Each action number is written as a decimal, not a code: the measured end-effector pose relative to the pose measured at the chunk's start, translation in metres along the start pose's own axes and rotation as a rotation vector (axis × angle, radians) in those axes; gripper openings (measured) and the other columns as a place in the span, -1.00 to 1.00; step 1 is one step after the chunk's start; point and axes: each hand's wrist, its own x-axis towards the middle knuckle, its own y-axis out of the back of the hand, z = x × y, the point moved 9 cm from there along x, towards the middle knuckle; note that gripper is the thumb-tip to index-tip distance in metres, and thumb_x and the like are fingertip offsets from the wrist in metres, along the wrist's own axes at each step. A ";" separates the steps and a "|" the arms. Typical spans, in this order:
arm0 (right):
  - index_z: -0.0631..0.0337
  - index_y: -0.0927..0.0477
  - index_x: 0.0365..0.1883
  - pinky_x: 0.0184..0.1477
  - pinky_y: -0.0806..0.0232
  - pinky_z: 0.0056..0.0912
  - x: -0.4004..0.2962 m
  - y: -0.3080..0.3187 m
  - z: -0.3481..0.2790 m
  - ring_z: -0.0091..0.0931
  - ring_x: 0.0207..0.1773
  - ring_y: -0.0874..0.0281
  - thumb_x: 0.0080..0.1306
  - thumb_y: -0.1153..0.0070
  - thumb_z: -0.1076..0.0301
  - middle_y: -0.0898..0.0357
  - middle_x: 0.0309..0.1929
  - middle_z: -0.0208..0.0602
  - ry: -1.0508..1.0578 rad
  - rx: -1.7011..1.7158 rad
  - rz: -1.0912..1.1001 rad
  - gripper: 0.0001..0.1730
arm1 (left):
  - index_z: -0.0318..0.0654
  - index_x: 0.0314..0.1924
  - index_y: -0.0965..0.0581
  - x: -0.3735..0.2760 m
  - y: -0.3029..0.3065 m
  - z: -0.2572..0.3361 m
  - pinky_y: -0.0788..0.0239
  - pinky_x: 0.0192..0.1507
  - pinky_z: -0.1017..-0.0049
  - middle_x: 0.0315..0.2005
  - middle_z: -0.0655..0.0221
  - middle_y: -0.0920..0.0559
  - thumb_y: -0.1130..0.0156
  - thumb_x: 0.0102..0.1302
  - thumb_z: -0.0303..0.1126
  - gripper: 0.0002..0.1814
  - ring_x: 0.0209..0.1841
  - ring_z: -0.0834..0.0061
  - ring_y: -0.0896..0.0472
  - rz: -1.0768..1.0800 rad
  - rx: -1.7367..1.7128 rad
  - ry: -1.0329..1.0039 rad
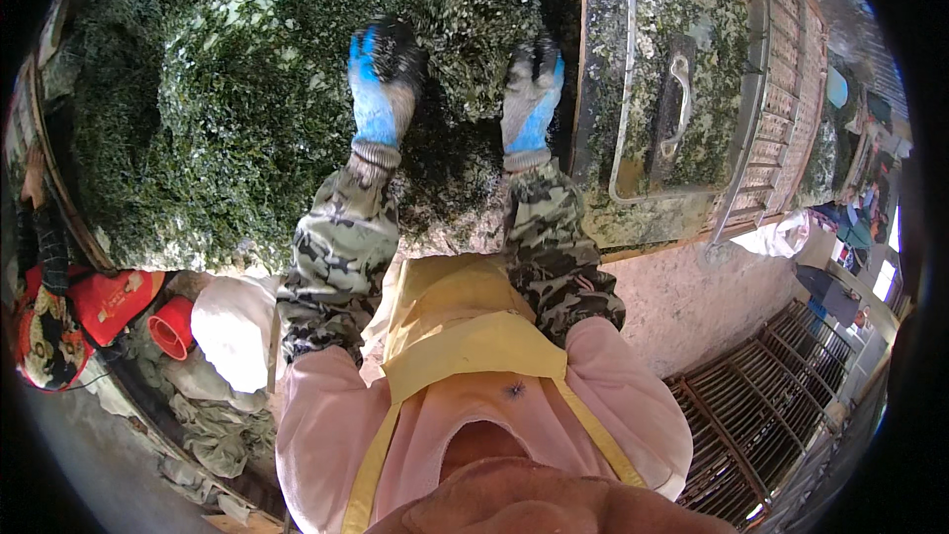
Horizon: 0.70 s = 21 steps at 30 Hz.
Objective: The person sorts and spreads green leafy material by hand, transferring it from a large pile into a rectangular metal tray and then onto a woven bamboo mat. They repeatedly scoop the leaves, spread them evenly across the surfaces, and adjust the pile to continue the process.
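Note:
In the head view, a broad heap of dark green shredded plant matter [222, 133] flecked with white covers the work surface before me. My left hand [382, 89], in a blue and grey glove with dark, dirty fingers, presses against the left side of a loose clump of the shreds [471, 37]. On the clump's opposite side is my right hand [534, 96], gloved alike, its fingertips partly sunk in the material. The clump sits between both hands and looks blurred. Camouflage sleeves cover both forearms.
Right of my hands lies a shred-covered panel with a metal handle [676, 105] inside a metal frame [621, 89]. A slatted rack [789, 89] stands beyond. Lower right is a rusty metal grate [741, 400]. At left are a red bucket [172, 328], a white sack [236, 330] and another person's arm [46, 230].

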 end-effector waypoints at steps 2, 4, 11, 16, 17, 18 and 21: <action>0.14 -0.45 0.15 -0.16 -0.29 -0.48 0.040 0.009 0.011 -0.57 -0.14 -0.35 0.46 0.10 0.05 -0.46 -0.21 -0.34 0.034 0.126 0.057 -0.55 | -0.32 0.21 -0.43 0.053 0.017 -0.061 -0.41 0.13 0.47 0.07 0.26 -0.58 0.00 0.35 -0.54 -0.58 0.00 0.41 -0.58 -0.093 -0.638 0.180; 0.19 -0.45 0.15 -0.13 -0.37 -0.46 0.077 0.059 0.039 -0.54 -0.12 -0.43 0.48 0.15 0.11 -0.52 -0.08 -0.34 -0.074 -0.072 0.232 -0.57 | -0.27 0.32 -0.31 0.098 0.023 -0.129 -0.23 0.29 0.40 0.20 0.31 -0.47 0.13 0.51 -0.19 -0.51 0.19 0.38 -0.43 -0.153 -0.544 0.381; 0.21 -0.39 0.26 0.29 -0.23 -0.30 0.121 -0.052 0.052 -0.48 0.29 -0.36 0.52 0.20 0.24 -0.49 0.20 -0.35 -0.201 -0.683 -0.256 -0.58 | -0.30 0.20 -0.45 0.171 -0.024 -0.154 -0.52 -0.12 0.43 -0.08 0.32 -0.66 0.12 0.50 -0.22 -0.58 -0.19 0.42 -0.63 -0.361 -0.388 0.608; 0.26 -0.36 0.27 0.33 -0.27 -0.21 0.039 -0.058 0.022 -0.34 0.24 -0.47 0.51 0.17 0.23 -0.52 0.16 -0.17 -0.431 -0.642 -0.141 -0.55 | -0.22 0.23 -0.43 0.060 -0.032 -0.051 -0.59 0.01 0.26 0.15 0.19 -0.52 0.13 0.50 -0.31 -0.61 0.07 0.24 -0.59 -0.445 -0.574 0.551; 0.28 -0.29 0.31 0.37 -0.24 -0.20 0.021 -0.057 0.006 -0.27 0.23 -0.48 0.52 0.16 0.19 -0.51 0.16 -0.10 -0.410 -0.584 -0.149 -0.51 | -0.22 0.25 -0.42 0.022 -0.030 -0.026 -0.57 0.07 0.26 0.17 0.18 -0.50 0.14 0.51 -0.31 -0.61 0.11 0.25 -0.56 -0.490 -0.493 0.576; 0.29 -0.23 0.35 0.40 -0.22 -0.19 0.002 -0.061 -0.007 -0.21 0.21 -0.50 0.53 0.15 0.15 -0.50 0.17 -0.02 -0.403 -0.522 -0.179 -0.45 | -0.26 0.28 -0.38 -0.010 -0.022 -0.006 -0.51 0.11 0.35 0.16 0.19 -0.52 0.08 0.48 -0.35 -0.59 0.13 0.31 -0.54 -0.342 -0.461 0.569; 0.27 -0.07 0.43 0.23 -0.40 -0.22 -0.030 0.005 0.010 -0.21 0.16 -0.50 0.48 0.05 0.12 -0.34 0.28 0.01 -0.302 0.126 -0.252 -0.31 | -0.30 0.30 -0.36 -0.060 0.000 0.052 -0.31 0.27 0.43 0.21 0.19 -0.46 -0.16 0.33 -0.48 -0.47 0.24 0.32 -0.44 -0.360 0.825 -0.448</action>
